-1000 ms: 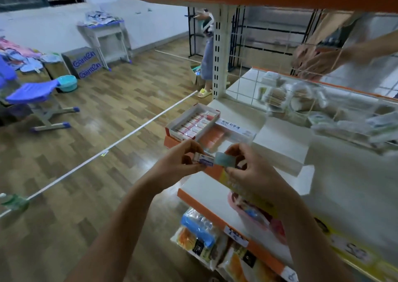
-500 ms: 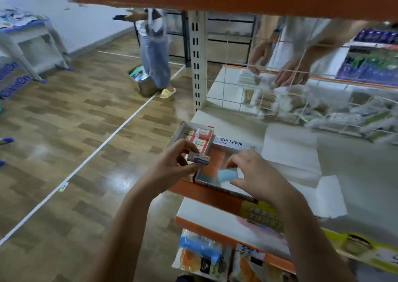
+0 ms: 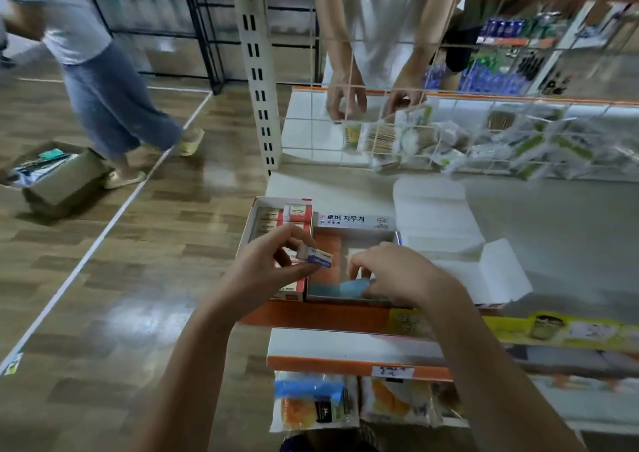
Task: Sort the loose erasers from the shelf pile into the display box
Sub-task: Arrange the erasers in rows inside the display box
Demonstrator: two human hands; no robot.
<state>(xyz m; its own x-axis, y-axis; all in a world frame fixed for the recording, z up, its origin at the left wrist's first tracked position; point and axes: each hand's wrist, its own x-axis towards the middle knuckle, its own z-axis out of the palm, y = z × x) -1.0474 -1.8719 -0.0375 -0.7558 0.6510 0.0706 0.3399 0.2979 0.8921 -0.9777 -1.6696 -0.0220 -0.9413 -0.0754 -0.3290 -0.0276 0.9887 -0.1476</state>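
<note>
Left hand: my left hand [image 3: 273, 265] is raised just above the boxes, thumb and fingers curled around a white eraser with a blue sleeve [image 3: 316, 257], pinching it by its white end; the sleeved end juts out to the right.
Right hand: my right hand [image 3: 397, 273] reaches down into the display box [image 3: 356, 223], fingers curled over a pale blue eraser [image 3: 354, 287] at the box's near edge; it appears to pinch that piece, though the fingertips are partly hidden.
Position of erasers relative to hands: the sleeved eraser hangs between my two hands, over the seam where the two boxes meet; the blue one sits under my right fingers, low inside the display box.
Display box: open-topped, with a printed white back flap and an orange patch showing on its floor; it stands at the front of the white shelf [image 3: 553, 216], against the orange shelf lip.
Adjacent box: a second open box [image 3: 276, 216] touches the display box on its left, with red-and-white wrapped erasers packed in rows.
Opened lid: a flattened white carton flap [image 3: 449, 230] lies on the shelf to the right of my right hand.
Surroundings: a person behind the wire grid [image 3: 380, 47] handles packets; another person [image 3: 103, 88] stands on the wooden floor beside a cardboard carton [image 3: 58, 178].
</note>
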